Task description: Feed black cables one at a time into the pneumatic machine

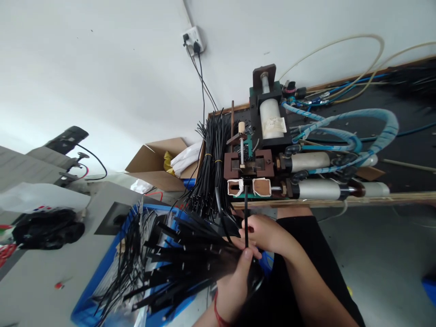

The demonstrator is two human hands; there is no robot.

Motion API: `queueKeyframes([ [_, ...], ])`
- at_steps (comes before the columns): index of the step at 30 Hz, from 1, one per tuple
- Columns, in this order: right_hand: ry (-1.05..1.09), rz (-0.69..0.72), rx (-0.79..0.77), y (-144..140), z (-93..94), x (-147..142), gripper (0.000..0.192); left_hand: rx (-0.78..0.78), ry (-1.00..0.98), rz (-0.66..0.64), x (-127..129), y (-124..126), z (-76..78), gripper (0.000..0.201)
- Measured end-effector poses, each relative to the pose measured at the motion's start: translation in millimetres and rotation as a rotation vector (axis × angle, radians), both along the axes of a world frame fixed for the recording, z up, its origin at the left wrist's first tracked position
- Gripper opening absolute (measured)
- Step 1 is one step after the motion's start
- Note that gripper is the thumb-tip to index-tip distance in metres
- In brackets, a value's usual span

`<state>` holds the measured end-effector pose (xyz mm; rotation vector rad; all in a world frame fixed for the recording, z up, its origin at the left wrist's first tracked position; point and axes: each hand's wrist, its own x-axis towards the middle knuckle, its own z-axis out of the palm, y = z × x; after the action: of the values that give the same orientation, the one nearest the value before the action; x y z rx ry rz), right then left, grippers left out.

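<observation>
Black strips (194,261) are held in the closed left hand (235,278), near the table's edge (412,198). One strip (246,213) is pinched by its thumb, tip seen in the gap between two blocks (262,187). The right hand (265,232) is curled beside it; its hold cannot be told.

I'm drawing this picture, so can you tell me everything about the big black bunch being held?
The black bunch is many thin, dark strands that look like smooth plastic or rubber, with small pale glints. The person's left grip holds it near its right end, and the strands lie sideways, fanning out leftward. They overlap the blue bin in this view; I can't tell whether they touch it.
</observation>
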<state>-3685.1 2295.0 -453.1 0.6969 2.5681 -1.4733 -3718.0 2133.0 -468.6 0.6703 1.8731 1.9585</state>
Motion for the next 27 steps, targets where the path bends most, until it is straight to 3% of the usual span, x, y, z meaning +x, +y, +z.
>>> queueKeyframes([
  [3, 0.236, -0.144, -0.034, -4, 0.3, 3, 0.030, 0.030, -0.040, -0.091, -1, 1, 0.1, 0.021],
  [6, 0.671, -0.375, -0.297, -13, 1.9, 8, 0.017, 0.060, -0.085, -0.013, -3, 6, 6.0, 0.020],
  [8, 0.807, -0.354, -0.538, -20, 2.2, 8, 0.028, 0.061, -0.102, 0.037, -6, 12, 11.7, 0.023],
  [10, 0.823, -0.271, -0.743, -27, 1.2, 5, 0.034, 0.030, -0.075, 0.090, -9, 18, 16.8, 0.024],
  [12, 0.841, -0.286, -0.866, -32, -0.4, 0, 0.035, 0.018, -0.045, 0.124, -12, 22, 20.3, 0.024],
  [18, 0.972, -0.478, -1.079, -42, -2.9, -15, 0.033, 0.166, -0.035, 0.110, -23, 26, 24.5, 0.022],
  [22, 0.953, -0.517, -1.241, -43, -2.3, -17, 0.033, 0.180, -0.152, 0.111, -28, 24, 21.0, 0.024],
  [27, 0.906, -0.531, -1.295, -40, -1.4, -17, 0.036, 0.200, -0.169, 0.083, -28, 21, 12.8, 0.028],
])
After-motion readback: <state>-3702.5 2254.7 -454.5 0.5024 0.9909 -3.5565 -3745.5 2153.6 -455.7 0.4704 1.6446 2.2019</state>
